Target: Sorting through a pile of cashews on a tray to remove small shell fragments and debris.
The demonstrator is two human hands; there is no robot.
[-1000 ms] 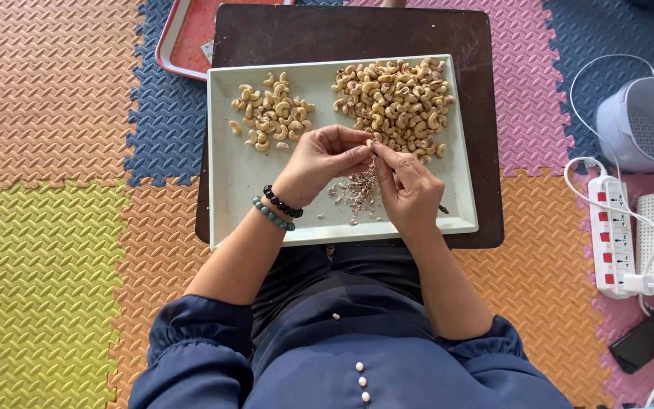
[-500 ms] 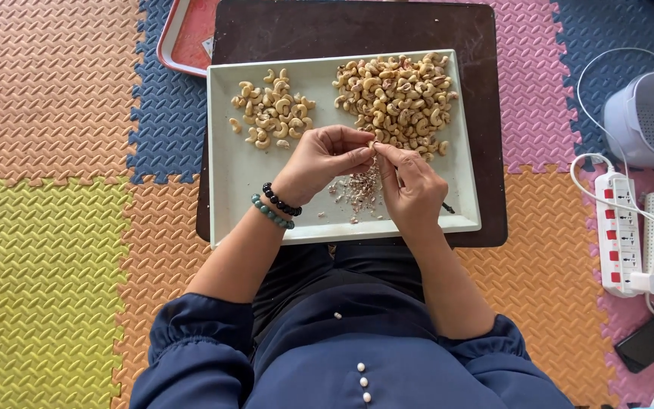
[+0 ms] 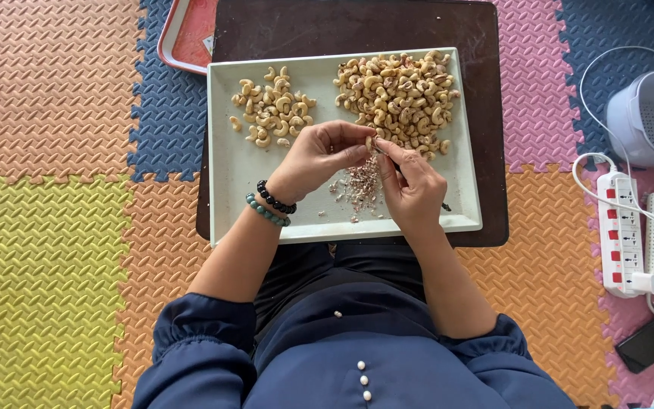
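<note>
Both hands are meeting over the middle of the pale rectangular tray (image 3: 228, 189), pinching a single cashew (image 3: 370, 142) between them. The left hand (image 3: 319, 155) is curling its grip closed on the nut from the left side, thumb and fingertips pressing together on it. The right hand (image 3: 412, 185) is coming in from below and to the right, its grip also closed, with a thin dark tool (image 3: 445, 206) poking out past the heel of the palm toward the tray's right edge. Most of that tool is lying hidden inside the fist, so its shape is hard to make out. The cashew is so small and so covered by fingertips that its long axis cannot be told; only a pale end is showing, pointing toward the tray's far edge.

The tray is holding three groups. A larger heap of skin-on cashews (image 3: 399, 95) is sitting in the far right corner. A smaller cluster of paler cashews (image 3: 270, 113) is lying near the far left corner. A scatter of reddish skin flakes (image 3: 361, 189) is gathering just below the hands, toward the near edge.

The tray is resting on a dark brown board (image 3: 357, 26), which is lying on the floor of coloured foam mats (image 3: 47, 91). A red tray (image 3: 187, 38) is being cut off at the top. The left wrist is wearing two bead bracelets (image 3: 270, 206).
</note>
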